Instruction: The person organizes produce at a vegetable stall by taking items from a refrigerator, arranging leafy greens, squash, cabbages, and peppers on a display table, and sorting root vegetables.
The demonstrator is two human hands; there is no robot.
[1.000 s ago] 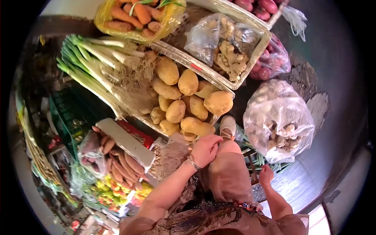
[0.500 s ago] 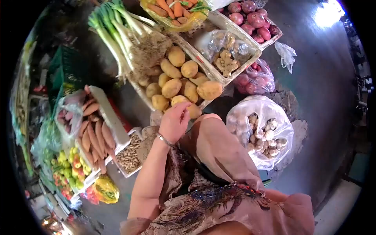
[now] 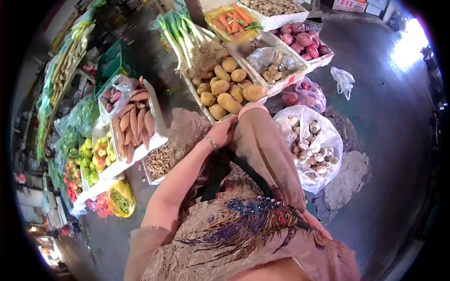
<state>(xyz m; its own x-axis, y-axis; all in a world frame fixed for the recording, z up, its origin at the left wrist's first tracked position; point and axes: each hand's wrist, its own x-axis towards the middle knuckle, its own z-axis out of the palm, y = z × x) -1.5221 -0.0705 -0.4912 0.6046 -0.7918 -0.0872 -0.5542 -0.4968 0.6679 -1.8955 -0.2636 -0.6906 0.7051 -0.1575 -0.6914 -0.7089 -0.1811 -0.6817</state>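
My left hand [image 3: 222, 132], with a bracelet at the wrist, is beside my raised knee [image 3: 253, 111], just off the near edge of the potato box [image 3: 201, 100]. Its fingers bend downward and are mostly hidden, so whether they hold anything cannot be seen. Several potatoes [image 3: 229, 103] fill the box in front of it. Leeks [image 3: 185, 42] with shaggy roots lie across the box's far left side. Only a bit of my right arm [image 3: 317, 225] shows beside my thigh; the right hand is out of sight.
Right of my knee stands a plastic bag of garlic [image 3: 323, 157]. Ginger [image 3: 273, 74], red onions [image 3: 304, 40] and carrots [image 3: 229, 22] sit beyond the potatoes. To the left are sweet potatoes [image 3: 133, 124], peanuts [image 3: 158, 162] and apples [image 3: 101, 157].
My left hand has drawn back from the front potatoes to beside my knee. The camera view has shifted, showing more of the far boxes and the produce on the left.
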